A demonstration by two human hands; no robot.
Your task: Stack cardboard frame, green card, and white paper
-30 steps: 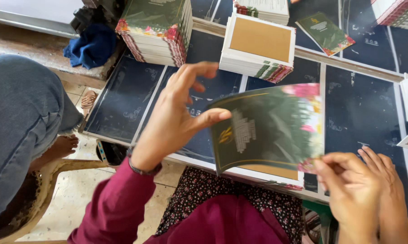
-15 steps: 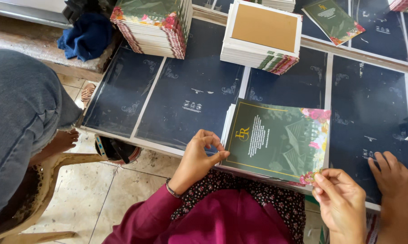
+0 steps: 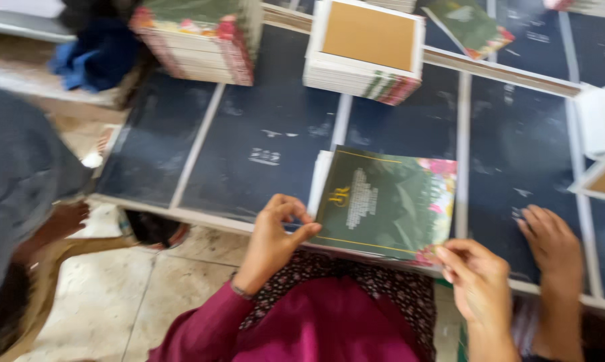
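The card (image 3: 389, 204) is a dark green rectangle with a thin gold border line, a gold emblem and a block of pale print on its left half, and pink and red flowers running down its right edge and into the lower right corner. It lies nearly flat at the near edge of the dark table (image 3: 262, 147), on top of a few white sheets (image 3: 319, 177) that peek out at its left side. The left hand (image 3: 276, 238) pinches the card's lower left corner, thumb on top and fingers curled close. The right hand (image 3: 480, 281) nips the lower right corner between thumb and forefinger, the other fingers loosely bent. The frame is blurred, so the fine print cannot be made out. Just right of that, another person's hand (image 3: 550, 238) rests flat on the table. Farther back stand a stack of flowered cards (image 3: 195, 43) and a stack topped with a brown board (image 3: 366, 50), well apart from the hands. A blue cloth (image 3: 95, 57) lies at the far left.
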